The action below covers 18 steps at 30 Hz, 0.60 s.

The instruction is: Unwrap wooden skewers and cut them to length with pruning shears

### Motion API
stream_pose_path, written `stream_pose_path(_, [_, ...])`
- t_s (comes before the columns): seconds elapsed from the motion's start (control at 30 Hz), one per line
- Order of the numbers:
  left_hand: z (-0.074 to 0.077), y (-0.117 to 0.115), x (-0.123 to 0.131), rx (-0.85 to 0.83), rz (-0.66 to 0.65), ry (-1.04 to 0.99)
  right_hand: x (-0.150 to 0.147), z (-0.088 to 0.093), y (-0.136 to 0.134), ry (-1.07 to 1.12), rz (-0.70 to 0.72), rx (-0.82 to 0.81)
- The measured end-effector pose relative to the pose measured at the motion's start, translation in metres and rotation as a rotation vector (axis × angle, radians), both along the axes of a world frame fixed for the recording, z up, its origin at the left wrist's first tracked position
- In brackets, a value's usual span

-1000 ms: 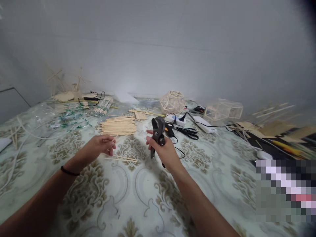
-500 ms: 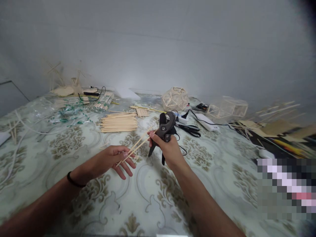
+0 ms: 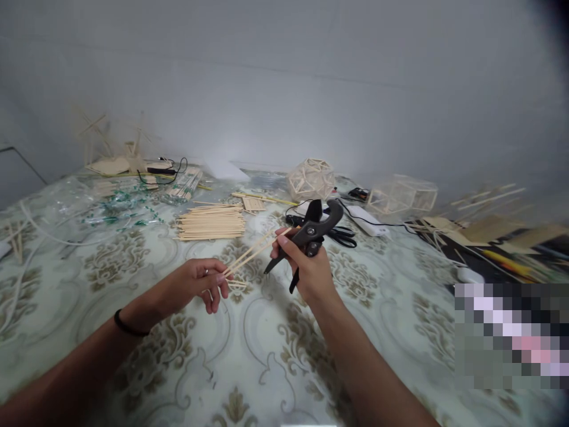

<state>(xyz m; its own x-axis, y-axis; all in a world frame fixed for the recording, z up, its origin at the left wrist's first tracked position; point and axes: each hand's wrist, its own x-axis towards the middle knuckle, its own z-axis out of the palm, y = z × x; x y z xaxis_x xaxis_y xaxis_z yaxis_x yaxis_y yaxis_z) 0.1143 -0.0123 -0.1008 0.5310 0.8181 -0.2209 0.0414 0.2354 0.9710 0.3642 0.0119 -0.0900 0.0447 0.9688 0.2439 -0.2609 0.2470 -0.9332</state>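
Two-handed above a scroll-patterned tablecloth, pinching thin sticks with left hand and right hand, also gripping dark shears in the right. Strewn beyond with a stick pile, backed by a grey wall.

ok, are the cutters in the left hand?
No, the right hand grips the cutters; the left hand holds thin sticks.

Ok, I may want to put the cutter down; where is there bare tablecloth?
Bare tablecloth lies between left forearm and right forearm, and between right forearm and the white rounded thing. Crowded: toward the wall, around plastic bags, stick pile and stick models.
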Motion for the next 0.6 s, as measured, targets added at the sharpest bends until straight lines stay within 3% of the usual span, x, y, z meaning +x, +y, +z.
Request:
stream_pose_path(0.17, [-0.002, 0.003, 0.000, -0.001, 0.028, 0.015, 0.002, 0.005, 0.001, 0.052, -0.041, 0.039])
stream_pose_path(0.27, [0.001, 0.006, -0.005, 0.033, 0.112, -0.026, 0.007, 0.007, 0.003, 0.017, -0.095, 0.046])
stream_pose_path(0.47, [0.023, 0.014, -0.028, 0.057, 0.341, -0.205, 0.017, 0.009, 0.004, -0.464, -0.093, 0.001])
stream_pose_path(0.6, [0.029, 0.015, -0.034, 0.088, 0.478, -0.410, 0.010, 0.002, 0.000, -0.692, -0.054, 0.080])
